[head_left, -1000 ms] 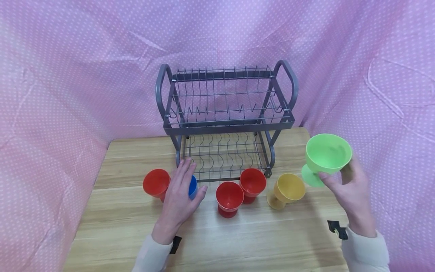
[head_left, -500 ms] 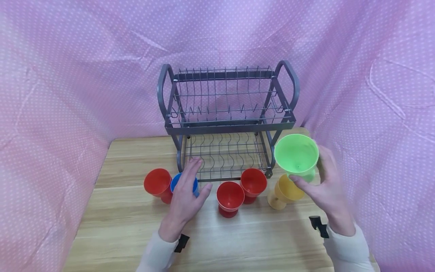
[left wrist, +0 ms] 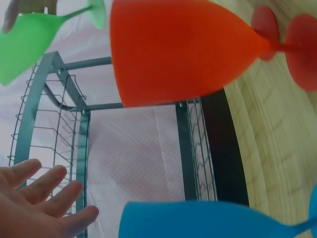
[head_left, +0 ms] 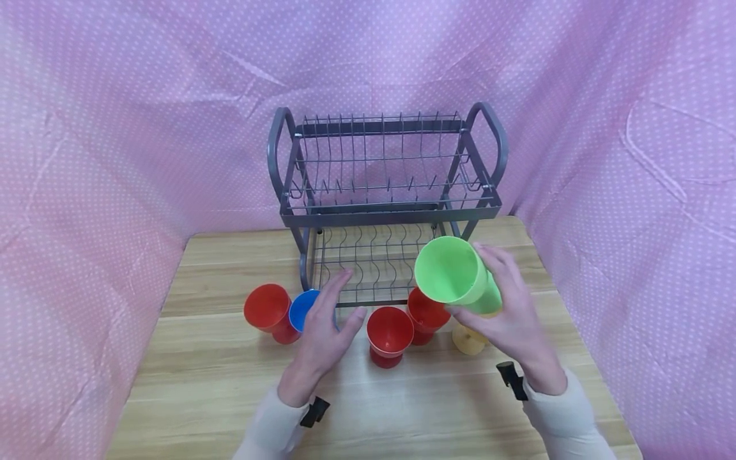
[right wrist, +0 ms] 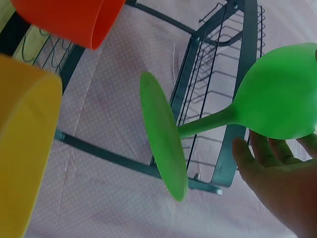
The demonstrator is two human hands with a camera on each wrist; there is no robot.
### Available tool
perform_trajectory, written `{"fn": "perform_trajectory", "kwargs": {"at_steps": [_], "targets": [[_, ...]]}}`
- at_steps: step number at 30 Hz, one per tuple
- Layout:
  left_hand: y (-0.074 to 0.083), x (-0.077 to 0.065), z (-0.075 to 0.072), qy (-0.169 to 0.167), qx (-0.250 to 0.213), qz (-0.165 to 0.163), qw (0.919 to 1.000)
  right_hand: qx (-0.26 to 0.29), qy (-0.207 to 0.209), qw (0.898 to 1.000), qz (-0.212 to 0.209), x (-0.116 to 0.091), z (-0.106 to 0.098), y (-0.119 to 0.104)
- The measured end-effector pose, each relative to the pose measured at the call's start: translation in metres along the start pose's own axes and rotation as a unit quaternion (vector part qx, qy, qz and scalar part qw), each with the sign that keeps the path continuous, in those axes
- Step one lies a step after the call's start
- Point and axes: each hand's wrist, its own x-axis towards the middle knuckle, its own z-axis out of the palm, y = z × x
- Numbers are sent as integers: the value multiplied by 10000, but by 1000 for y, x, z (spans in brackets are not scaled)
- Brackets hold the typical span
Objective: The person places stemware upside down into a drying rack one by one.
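Note:
My right hand (head_left: 512, 319) grips a green goblet (head_left: 448, 271) by its bowl and holds it up, tilted, over the right part of the table. In the right wrist view the green goblet's (right wrist: 277, 94) stem and round foot (right wrist: 163, 134) show clearly. My left hand (head_left: 324, 332) hovers with straight, spread fingers beside a blue goblet (head_left: 301, 310) and holds nothing. A red goblet (head_left: 267, 310) stands left of the blue one. Two more stand between my hands: a front red goblet (head_left: 390, 332) and a rear red goblet (head_left: 424, 313). A yellow goblet (head_left: 468, 338) is mostly hidden behind the green one.
A dark two-tier dish rack (head_left: 391, 214) stands at the back of the wooden table (head_left: 201, 377), behind the goblets. Its lower wire shelf (head_left: 368, 262) lies close to the tabletop. A pink dotted curtain (head_left: 172, 128) hangs around the back and sides.
My right hand has carried the green goblet leftward from the right side, past the yellow goblet, tilting it. My left hand has drifted slightly right, uncovering more of the blue goblet.

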Motion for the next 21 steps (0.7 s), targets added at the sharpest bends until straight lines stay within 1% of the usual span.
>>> {"fn": "perform_trajectory", "kwargs": {"at_steps": [7, 11, 17, 21], "targets": [[6, 0, 0, -94, -414, -185, 9989, -17, -343, 9990, -282, 3, 15, -8], [9, 1, 0, -192, -822, -306, 9960, -197, -535, 9978, -336, 4, 23, -11], [11, 1, 0, -312, -1622, -512, 9849, -520, -900, 9938, -389, 7, 34, -17], [11, 0, 0, -373, -2149, -560, 9743, -794, -965, 9899, -674, 9, 41, -18]]}}
